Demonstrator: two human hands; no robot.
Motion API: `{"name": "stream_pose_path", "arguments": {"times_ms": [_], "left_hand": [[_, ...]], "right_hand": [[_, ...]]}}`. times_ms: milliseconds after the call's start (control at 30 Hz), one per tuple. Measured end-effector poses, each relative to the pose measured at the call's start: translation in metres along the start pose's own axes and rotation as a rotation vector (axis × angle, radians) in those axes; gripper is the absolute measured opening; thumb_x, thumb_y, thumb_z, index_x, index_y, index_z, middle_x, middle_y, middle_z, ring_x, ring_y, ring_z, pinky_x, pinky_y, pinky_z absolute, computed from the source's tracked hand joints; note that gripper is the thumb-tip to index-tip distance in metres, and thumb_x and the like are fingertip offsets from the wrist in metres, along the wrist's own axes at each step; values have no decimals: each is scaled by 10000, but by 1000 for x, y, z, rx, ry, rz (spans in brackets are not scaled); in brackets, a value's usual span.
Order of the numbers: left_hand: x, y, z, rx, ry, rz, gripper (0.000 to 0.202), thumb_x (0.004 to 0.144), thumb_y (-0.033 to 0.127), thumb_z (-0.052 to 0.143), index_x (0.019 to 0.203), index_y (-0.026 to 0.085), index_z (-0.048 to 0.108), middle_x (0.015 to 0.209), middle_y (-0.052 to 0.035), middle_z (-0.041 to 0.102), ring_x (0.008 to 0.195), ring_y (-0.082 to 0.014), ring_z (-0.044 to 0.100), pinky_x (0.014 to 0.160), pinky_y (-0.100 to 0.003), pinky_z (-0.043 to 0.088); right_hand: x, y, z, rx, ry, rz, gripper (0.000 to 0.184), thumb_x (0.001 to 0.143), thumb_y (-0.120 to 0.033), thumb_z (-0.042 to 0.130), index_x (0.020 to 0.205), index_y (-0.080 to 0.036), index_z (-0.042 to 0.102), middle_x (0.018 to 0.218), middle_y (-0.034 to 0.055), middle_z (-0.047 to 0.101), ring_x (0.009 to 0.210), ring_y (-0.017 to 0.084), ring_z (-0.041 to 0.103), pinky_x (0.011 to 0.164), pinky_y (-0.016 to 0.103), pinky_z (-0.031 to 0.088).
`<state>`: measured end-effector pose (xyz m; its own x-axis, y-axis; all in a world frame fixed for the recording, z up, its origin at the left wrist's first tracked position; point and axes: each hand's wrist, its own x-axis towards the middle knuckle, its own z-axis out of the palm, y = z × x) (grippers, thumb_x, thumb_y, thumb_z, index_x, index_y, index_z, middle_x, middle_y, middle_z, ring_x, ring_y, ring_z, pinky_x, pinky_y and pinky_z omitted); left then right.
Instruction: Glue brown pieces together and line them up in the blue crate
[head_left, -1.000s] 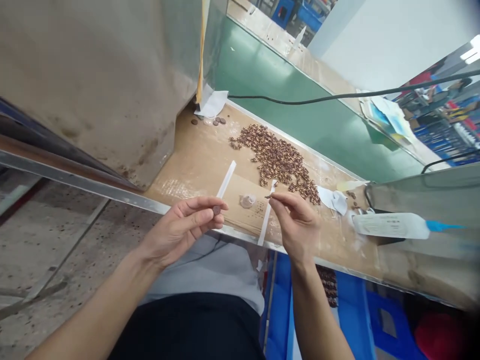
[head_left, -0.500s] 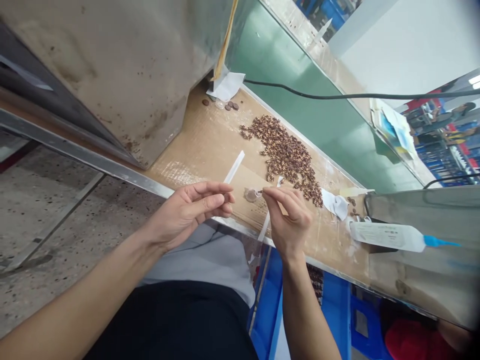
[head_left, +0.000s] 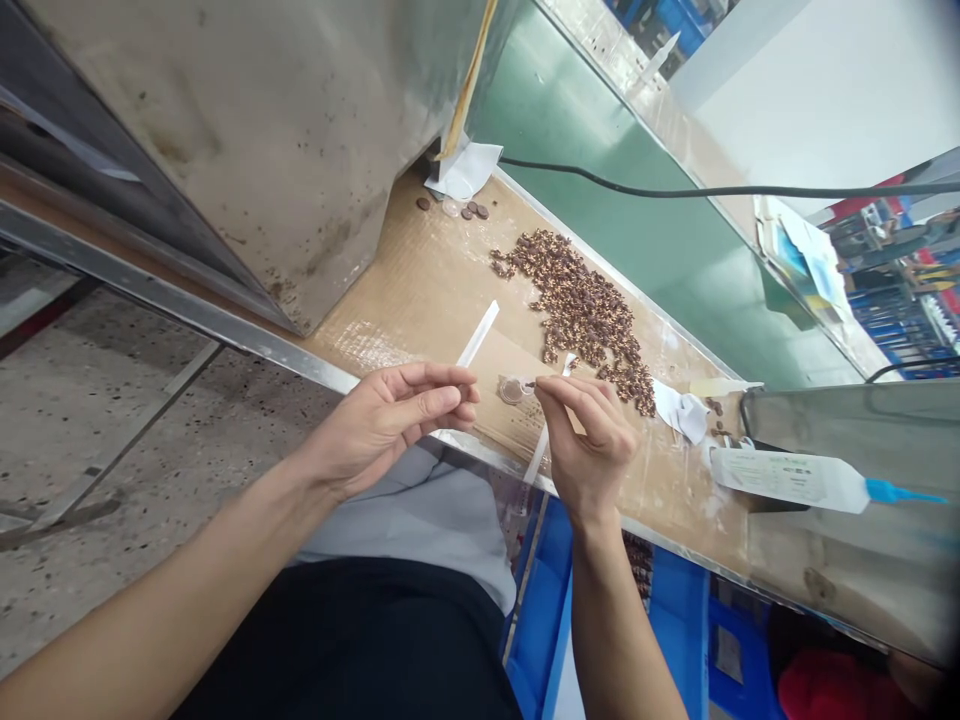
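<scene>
Over the cardboard (head_left: 431,285), the left hand (head_left: 397,418) curls half-open, the right hand (head_left: 591,438) pinching a small dark piece (head_left: 531,384)

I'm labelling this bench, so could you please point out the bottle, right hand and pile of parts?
Bottle (head_left: 787,477), head view: middle of its body.
Right hand (head_left: 591,436), head view: middle of the hand.
Pile of parts (head_left: 589,310), head view: its middle.

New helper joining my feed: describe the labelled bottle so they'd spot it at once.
On the brown work surface, look right, past the person's right hand. A whitish bottle with printing on its side lies near a crumpled white scrap. Its blue nozzle sets it apart from that scrap.
</scene>
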<state>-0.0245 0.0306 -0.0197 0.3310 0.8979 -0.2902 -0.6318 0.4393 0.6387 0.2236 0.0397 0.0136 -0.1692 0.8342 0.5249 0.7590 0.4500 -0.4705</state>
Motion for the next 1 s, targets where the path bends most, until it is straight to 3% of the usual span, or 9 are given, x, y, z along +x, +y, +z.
{"name": "stream_pose_path", "arguments": {"times_ms": [733,1000], "left_hand": [[-1,3,3,-54,3,-17,238,884,220,980,1106,165,911,1020,-63,869,868,-160,833,854,-231,705],[-2,3,3,-52,13,-12,229,879,225,988,1083,156,911,1011,-62,873,869,-157,837,850,-221,707]], "right_hand": [[0,-1,3,41,45,-40,180,1077,-159,764,1128,-301,861,1050,17,866,980,240,792,921,437,635],[4,3,8,40,75,-65,229,1068,-110,762,1149,-302,856,1091,18,868,1022,238,781,975,445,614]]}}
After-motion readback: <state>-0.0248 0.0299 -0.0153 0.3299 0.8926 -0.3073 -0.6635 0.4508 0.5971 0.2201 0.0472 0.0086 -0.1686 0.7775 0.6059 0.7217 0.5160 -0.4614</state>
